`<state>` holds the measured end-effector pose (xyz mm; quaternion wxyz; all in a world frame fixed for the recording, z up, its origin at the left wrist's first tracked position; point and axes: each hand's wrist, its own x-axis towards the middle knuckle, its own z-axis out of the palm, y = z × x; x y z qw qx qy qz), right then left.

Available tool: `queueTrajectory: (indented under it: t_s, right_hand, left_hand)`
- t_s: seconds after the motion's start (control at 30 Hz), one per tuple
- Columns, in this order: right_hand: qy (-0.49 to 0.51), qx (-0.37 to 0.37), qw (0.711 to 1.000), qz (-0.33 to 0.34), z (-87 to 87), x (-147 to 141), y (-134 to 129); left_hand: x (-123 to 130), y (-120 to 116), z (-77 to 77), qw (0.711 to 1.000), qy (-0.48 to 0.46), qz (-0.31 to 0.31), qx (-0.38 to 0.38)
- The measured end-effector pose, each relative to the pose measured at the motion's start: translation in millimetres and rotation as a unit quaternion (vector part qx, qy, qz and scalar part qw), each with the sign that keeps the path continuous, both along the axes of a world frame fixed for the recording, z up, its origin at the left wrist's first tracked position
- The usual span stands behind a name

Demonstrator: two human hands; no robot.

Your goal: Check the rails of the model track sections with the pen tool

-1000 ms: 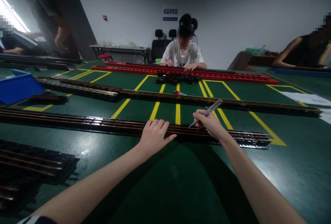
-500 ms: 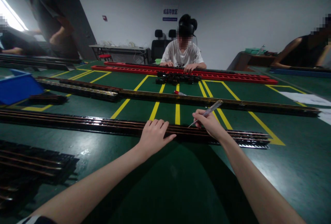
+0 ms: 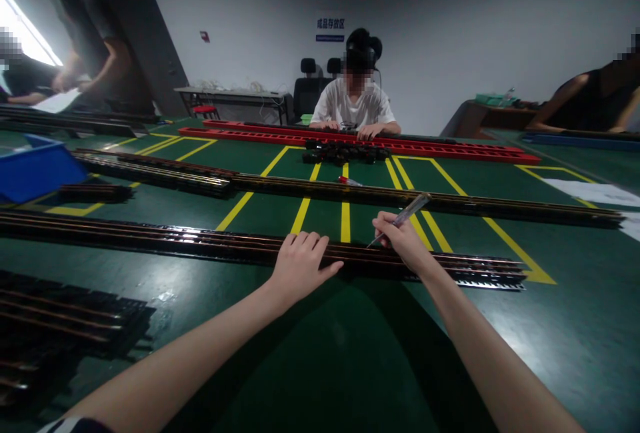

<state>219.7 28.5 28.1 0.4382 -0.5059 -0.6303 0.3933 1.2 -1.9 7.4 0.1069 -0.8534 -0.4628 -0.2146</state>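
a: where is the long dark rail (image 3: 240, 246) placed?
b: across the green table (image 3: 320, 360), in front of the wearer; copper-coloured strips are seen along it.
a: and how is the left hand (image 3: 303, 263) held?
b: it is laid flat on the rail, fingers curved over the top, thumb spread out to the side.
a: what is held in the right hand (image 3: 400, 236)?
b: a slim tool (image 3: 416, 206) — it is pinched between thumb and fingers, slanted, thin tip pointed down at the rail. whether the strips are touched by the tip cannot be told.
a: what is seen beyond?
b: a second long rail (image 3: 350, 190), with a red-ended item (image 3: 345, 180) just behind it.
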Motion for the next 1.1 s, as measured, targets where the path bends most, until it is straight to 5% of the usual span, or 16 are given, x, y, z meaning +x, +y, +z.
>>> queueTrajectory:
  t_s: [1.1]
  right_hand:
    - [-0.007, 0.040, 0.999, -0.014, 2.4, -45.6, -1.7]
  left_hand:
    - [0.3, 1.5, -0.9, 1.000, 0.008, 0.009, 0.016]
